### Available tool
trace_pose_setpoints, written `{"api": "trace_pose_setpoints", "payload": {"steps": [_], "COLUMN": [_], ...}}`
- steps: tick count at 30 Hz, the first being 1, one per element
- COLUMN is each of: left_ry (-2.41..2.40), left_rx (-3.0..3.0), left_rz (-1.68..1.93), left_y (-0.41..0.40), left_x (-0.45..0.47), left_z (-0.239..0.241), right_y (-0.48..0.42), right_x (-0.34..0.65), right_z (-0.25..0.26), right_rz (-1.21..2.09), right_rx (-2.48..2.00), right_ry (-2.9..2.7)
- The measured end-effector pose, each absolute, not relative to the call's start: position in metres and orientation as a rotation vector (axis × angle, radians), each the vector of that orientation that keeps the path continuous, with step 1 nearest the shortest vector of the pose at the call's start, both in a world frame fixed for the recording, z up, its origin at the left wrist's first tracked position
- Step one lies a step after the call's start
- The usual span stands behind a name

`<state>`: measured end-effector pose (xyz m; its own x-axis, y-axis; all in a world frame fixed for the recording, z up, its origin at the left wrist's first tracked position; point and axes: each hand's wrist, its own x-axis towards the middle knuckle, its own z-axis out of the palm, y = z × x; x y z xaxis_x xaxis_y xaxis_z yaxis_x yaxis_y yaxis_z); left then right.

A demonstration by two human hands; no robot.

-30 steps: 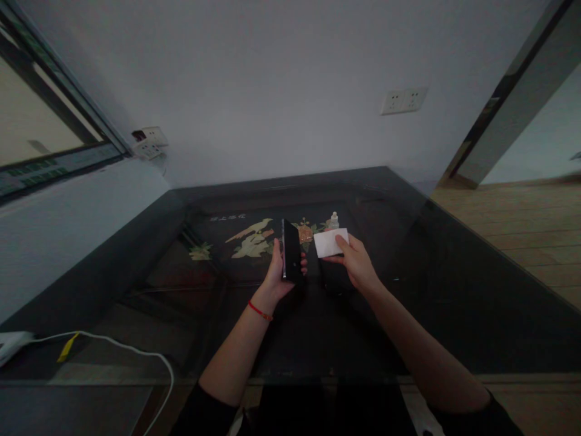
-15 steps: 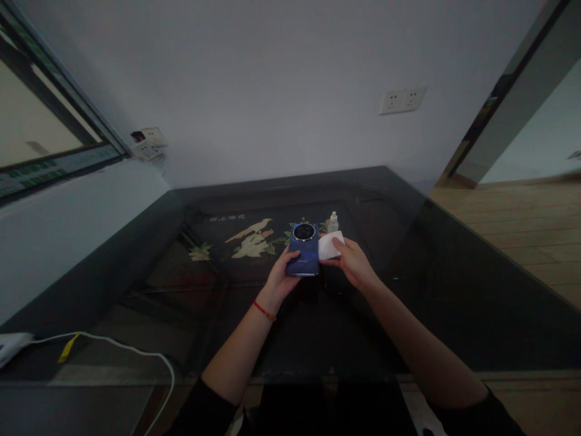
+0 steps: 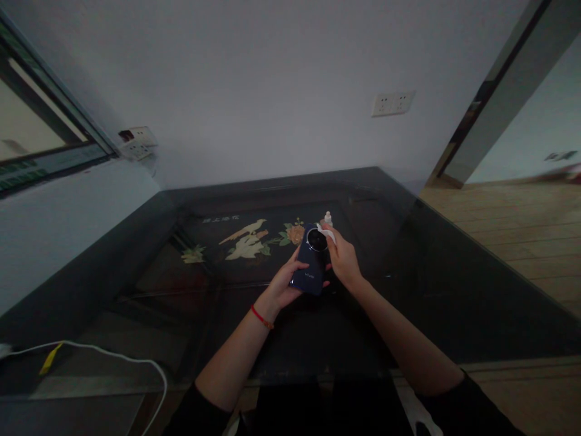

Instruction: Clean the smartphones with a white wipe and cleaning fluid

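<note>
A dark blue smartphone [image 3: 307,266] is gripped by my left hand [image 3: 285,281], back side up, its big round camera ring towards the far end. My right hand [image 3: 344,257] pinches a folded white tissue [image 3: 327,232] at the right edge of that camera ring. Part of the tissue is hidden by the fingers. Just beyond the right hand a small white dropper bottle [image 3: 328,217] stands upright on the table.
The dark glossy table [image 3: 408,290] bears a painted bird-and-flower picture [image 3: 247,242]. A white cable [image 3: 113,357] with a yellow tag runs over its left front edge. Wall sockets [image 3: 393,104] sit behind the table.
The tissue has gone from beside the phone onto its camera ring and is bunched smaller. The phone has tilted, its top now leaning right, and sits slightly nearer to me.
</note>
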<state>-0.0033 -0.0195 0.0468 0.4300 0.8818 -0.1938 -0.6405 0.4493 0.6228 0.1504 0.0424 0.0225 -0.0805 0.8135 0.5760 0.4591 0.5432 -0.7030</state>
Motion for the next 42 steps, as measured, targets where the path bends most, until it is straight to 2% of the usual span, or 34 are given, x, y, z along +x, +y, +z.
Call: {"api": "trace_pose_setpoints", "payload": {"steps": [6,13,19,23,29,34,38,42], "left_ry": [0.567,0.562,0.551,0.508,0.422,0.423,0.458,0.575], "left_rx": [0.388,0.189,0.222,0.271,0.348,0.392,0.338,0.299], "left_rz": [0.939,1.085,1.227,1.210,1.128,1.070,1.165,1.268], "left_y": [-0.019,-0.011,-0.009,-0.009,-0.014,-0.018,-0.012,-0.005], "left_x": [0.003,-0.006,-0.009,-0.009,-0.006,0.000,-0.006,-0.014], "left_z": [0.047,0.051,0.051,0.050,0.050,0.049,0.046,0.045], "right_y": [0.037,0.024,0.035,0.044,0.047,0.047,0.042,0.032], "right_x": [0.147,0.133,0.156,0.168,0.175,0.169,0.158,0.149], "right_z": [0.027,0.028,0.033,0.032,0.033,0.032,0.026,0.027], "right_rz": [0.205,0.097,-0.002,-0.010,0.037,0.093,0.099,0.108], "right_rx": [-0.903,-0.589,-0.521,-0.628,-0.928,-0.870,-0.817,-0.579], "right_ry": [-1.911,-2.306,-2.355,-2.251,-1.678,-1.956,-2.068,-2.216]}}
